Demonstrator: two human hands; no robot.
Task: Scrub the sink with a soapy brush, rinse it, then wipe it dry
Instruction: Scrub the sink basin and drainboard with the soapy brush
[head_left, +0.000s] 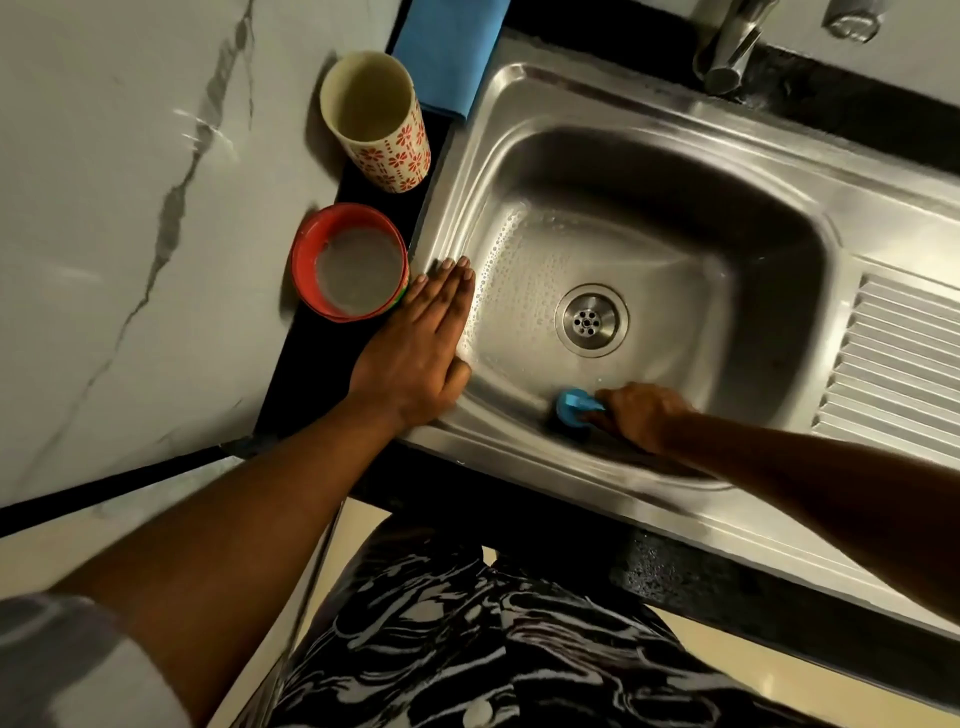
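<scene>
Two grips working at sink. Right grip clamping round blue brush, pressing its dark head against near basin wall; judging scrub stage under way. Drain lying beyond right grip, apart. Left grip lying flat on rim, fingers straight and together, holding nothing, probably bracing body against scrubbing pressure. Red bowl of cloudy water sitting just beside left grip's fingertips, handy for re-dipping. Patterned cup and blue cloth waiting farther past left grip; cloth likely for drying.
</scene>
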